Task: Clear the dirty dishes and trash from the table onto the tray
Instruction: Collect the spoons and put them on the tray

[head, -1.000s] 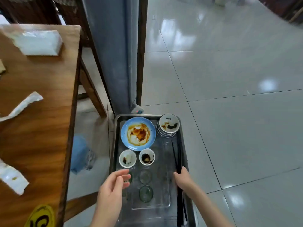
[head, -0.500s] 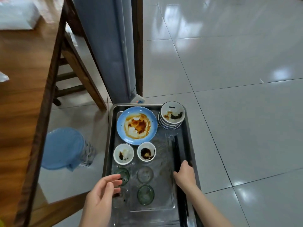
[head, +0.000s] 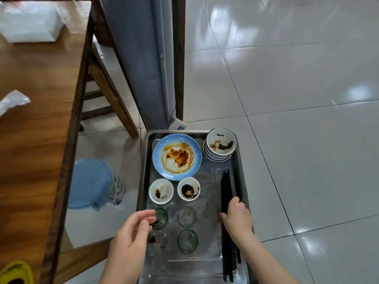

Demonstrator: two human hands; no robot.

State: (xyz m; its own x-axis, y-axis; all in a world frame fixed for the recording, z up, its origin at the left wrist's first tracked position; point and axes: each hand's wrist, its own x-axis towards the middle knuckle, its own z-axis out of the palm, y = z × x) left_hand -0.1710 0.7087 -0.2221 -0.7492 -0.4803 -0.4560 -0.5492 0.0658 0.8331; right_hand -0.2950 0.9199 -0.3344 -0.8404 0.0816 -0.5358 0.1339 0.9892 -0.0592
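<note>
The tray (head: pixel 143 171) runs off the bottom edge. The right hand (head: pixel 238 218) covers the middle of the chopsticks (head: pixel 226 187). The tissue pack (head: pixel 30 23) is blurred; a wrapper (head: pixel 12 101) is cut by the left edge.

A single wide-angle view comes from the person's head, looking steeply down and forward, so straight lines bow toward the frame edges. It sits close above the metal tray (head: pixel 242 173), which fills the lower middle, with both hands reaching in from the bottom edge: the left hand (head: pixel 131 238) and the right hand (head: pixel 238 218). The wooden tabletop (head: pixel 37 124) runs down the left side, and the tiled floor (head: pixel 297 99) spreads across the right and top.
</note>
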